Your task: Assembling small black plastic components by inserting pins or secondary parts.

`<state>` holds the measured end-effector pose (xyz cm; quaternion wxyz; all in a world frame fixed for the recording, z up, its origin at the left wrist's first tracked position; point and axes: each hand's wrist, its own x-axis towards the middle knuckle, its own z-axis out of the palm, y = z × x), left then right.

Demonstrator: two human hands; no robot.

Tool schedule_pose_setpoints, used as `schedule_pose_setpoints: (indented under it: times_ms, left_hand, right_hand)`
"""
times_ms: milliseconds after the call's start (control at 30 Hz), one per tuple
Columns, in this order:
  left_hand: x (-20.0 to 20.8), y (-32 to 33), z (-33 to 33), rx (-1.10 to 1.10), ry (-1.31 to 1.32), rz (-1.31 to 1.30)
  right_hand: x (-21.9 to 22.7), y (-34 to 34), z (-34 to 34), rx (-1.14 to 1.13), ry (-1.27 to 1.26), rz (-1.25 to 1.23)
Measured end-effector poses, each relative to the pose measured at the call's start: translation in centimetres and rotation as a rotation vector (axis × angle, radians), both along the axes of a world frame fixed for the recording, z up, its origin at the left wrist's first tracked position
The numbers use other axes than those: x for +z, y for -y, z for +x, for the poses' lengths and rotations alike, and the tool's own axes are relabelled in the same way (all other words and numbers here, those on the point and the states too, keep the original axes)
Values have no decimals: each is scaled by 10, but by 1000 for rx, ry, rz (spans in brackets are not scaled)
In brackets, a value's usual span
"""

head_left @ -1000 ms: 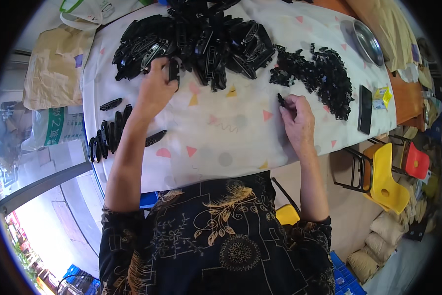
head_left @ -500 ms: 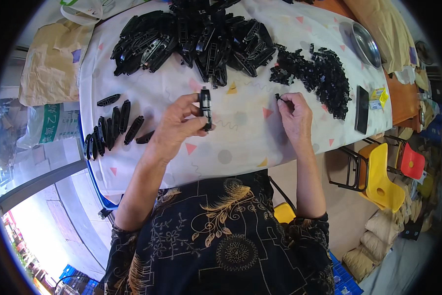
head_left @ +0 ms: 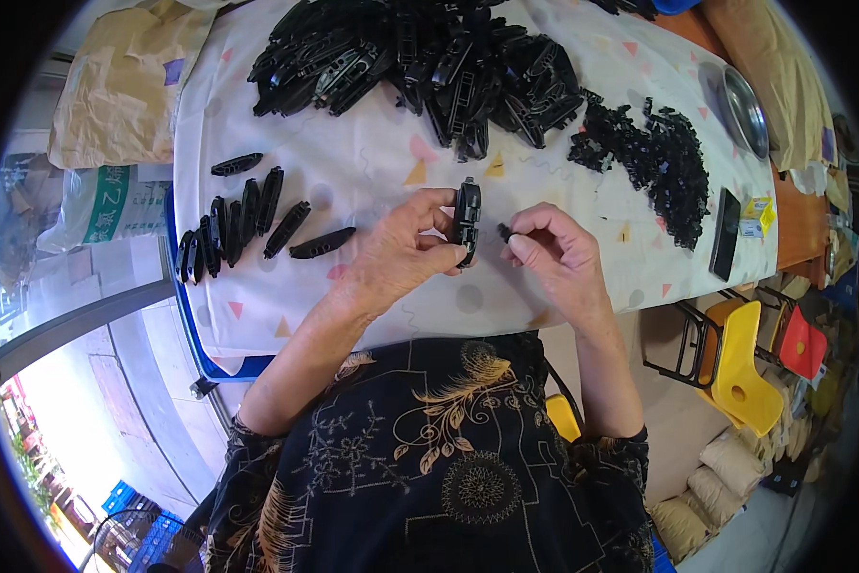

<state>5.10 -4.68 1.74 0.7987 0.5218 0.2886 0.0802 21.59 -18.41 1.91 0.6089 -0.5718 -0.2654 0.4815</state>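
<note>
My left hand [head_left: 406, 244] is closed on a long black plastic part [head_left: 467, 223], held upright above the table between thumb and fingers. Just to its right, my right hand [head_left: 558, 250] pinches a small black plastic piece [head_left: 505, 232] between thumb and forefinger. A short gap separates the small piece from the long part. Left of my left hand lies a loose group of similar long black parts [head_left: 268, 201], one of them [head_left: 322, 244] close to my wrist. A heap of long black parts [head_left: 449, 76] fills the far middle, and a pile of small black pieces [head_left: 673, 172] lies to its right.
The table has a white patterned cloth [head_left: 391, 172]. A black phone [head_left: 725, 234], a small yellow box [head_left: 757, 218] and a metal bowl [head_left: 743, 113] are along the right side. A brown paper sack [head_left: 124, 81] stands at the far left, yellow chairs [head_left: 740, 368] at the right.
My hands have come closer together, bringing the small piece near the long part. The long part has turned slightly in my left fingers. The whole view has shifted a little.
</note>
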Motion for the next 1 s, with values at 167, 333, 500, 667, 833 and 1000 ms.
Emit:
schedule_pose_setpoints:
  times_ms: [167,333,500,667,833,1000]
  left_hand:
    - [-1,2,-3,-31,-35,82]
    - [-2,3,-6,-129,-155,245]
    - [-14,7,-9,-126,-80,435]
    - [-12,7,-10,-183,-104,417]
    - [-14,7,-8,-196,-95,401]
    - [-13,6,-6,-187,-164,421]
  right_hand:
    - [21,-17,-4,292,759,44]
    - [30,-29,-2,456,898,66]
    - [34,-37,0,580,905,61]
    - [29,-43,3,683,1022,84]
    - [30,-49,8,731,987,43]
    - [26,-54,11,746,982,44]
